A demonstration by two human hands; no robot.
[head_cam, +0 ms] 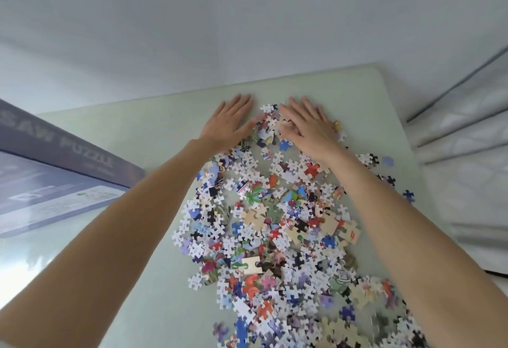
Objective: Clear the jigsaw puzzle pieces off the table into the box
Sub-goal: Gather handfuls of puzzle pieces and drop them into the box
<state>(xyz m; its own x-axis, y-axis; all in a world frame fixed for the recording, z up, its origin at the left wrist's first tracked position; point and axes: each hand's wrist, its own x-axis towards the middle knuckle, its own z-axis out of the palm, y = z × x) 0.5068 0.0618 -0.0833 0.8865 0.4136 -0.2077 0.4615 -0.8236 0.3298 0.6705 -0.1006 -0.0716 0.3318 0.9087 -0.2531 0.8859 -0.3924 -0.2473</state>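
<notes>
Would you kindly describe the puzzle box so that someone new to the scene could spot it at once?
Start at the pale green table and follow its left side, away from the heap of jigsaw puzzle pieces. The puzzle box rests there, beyond the person's left forearm. It is the only large, flat, grey-blue thing, with "PUZZLE" printed along its side.

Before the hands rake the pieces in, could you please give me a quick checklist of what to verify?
1. Both hands behind the far end of the pile: ok. Left hand and right hand lie flat at the far edge of the pieces.
2. Hands free of other things: ok.
3. Strays gathered: not ok, loose ones lie to the right.
4. Box within reach: ok, it sits left of the pile.
5. Box open and ready: cannot tell.
6. Table path clear toward the person: ok.
</notes>
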